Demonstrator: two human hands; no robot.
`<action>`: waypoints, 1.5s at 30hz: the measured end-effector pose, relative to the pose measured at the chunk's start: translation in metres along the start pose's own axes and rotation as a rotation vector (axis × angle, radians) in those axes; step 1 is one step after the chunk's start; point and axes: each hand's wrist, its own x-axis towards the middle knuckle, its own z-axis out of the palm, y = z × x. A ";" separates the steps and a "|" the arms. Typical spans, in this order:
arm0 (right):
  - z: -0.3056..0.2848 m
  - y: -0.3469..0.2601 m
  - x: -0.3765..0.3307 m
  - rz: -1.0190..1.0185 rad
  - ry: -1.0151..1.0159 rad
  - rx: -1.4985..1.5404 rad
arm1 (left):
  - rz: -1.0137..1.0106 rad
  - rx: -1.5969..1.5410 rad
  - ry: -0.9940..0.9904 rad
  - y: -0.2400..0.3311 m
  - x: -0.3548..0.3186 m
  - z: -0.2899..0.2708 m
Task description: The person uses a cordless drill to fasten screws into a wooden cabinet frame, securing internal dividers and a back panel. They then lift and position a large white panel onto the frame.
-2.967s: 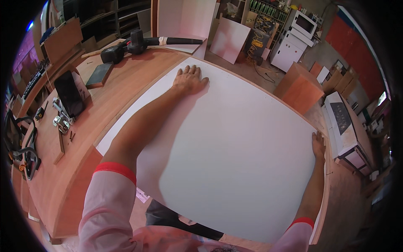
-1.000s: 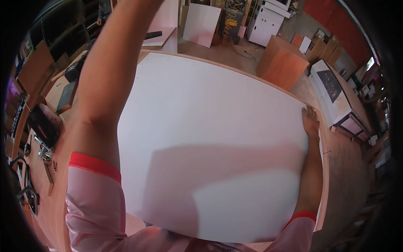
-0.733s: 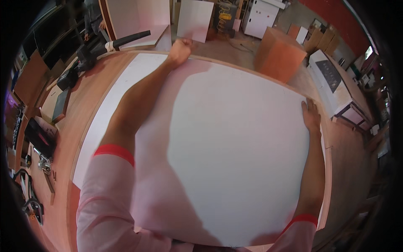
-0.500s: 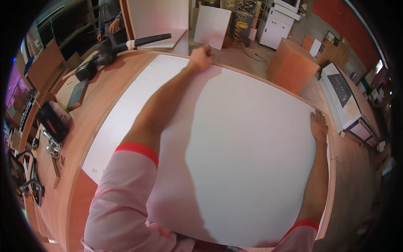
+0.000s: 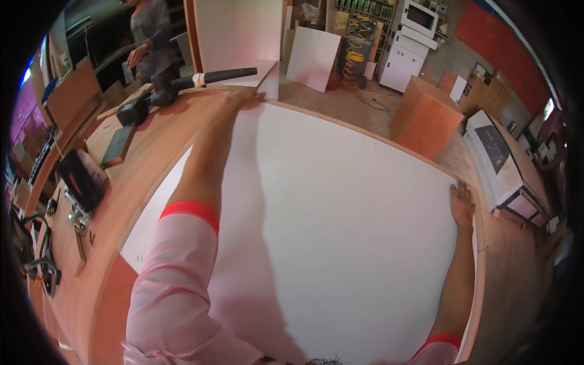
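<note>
A large white panel (image 5: 359,231) lies flat before me on a reddish wooden bench top (image 5: 131,188). A thin wooden strip (image 5: 377,137) borders its far and right edges. At the panel's far left corner, my left hand (image 5: 242,98) reaches over the edge with fingers stretched along it; part of the hand blends into the wood. My right hand (image 5: 463,205) rests on the far right corner, open, its fingers spread over the panel and strip. Neither hand holds a loose thing. My left arm's shadow falls across the panel.
A black cordless blower (image 5: 161,91) lies on the bench at far left, near a dark flat block (image 5: 118,146). A black case (image 5: 82,179) and metal tools sit nearer. Beyond stand a person (image 5: 152,39), an orange-brown box (image 5: 426,115) and a white cabinet (image 5: 401,58).
My left hand has slid left along the panel's far edge, and its curled fingers have flattened. My right hand stays at the corner. The view has tilted up slightly, showing more of the person.
</note>
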 end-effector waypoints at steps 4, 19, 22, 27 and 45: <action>0.002 0.003 0.001 -0.011 0.009 0.005 | 0.044 -0.009 0.078 -0.028 0.013 0.004; 0.010 0.019 0.012 -0.094 0.057 0.089 | 0.142 0.200 0.000 -0.022 0.030 0.002; 0.010 0.020 0.008 -0.137 0.075 0.133 | 0.051 0.141 -0.006 -0.015 0.019 -0.003; 0.012 0.019 0.011 -0.091 0.088 0.083 | 0.148 0.220 0.014 -0.017 0.020 -0.001; 0.000 -0.009 -0.018 0.049 -0.076 0.036 | 0.088 0.100 0.170 -0.012 -0.069 0.038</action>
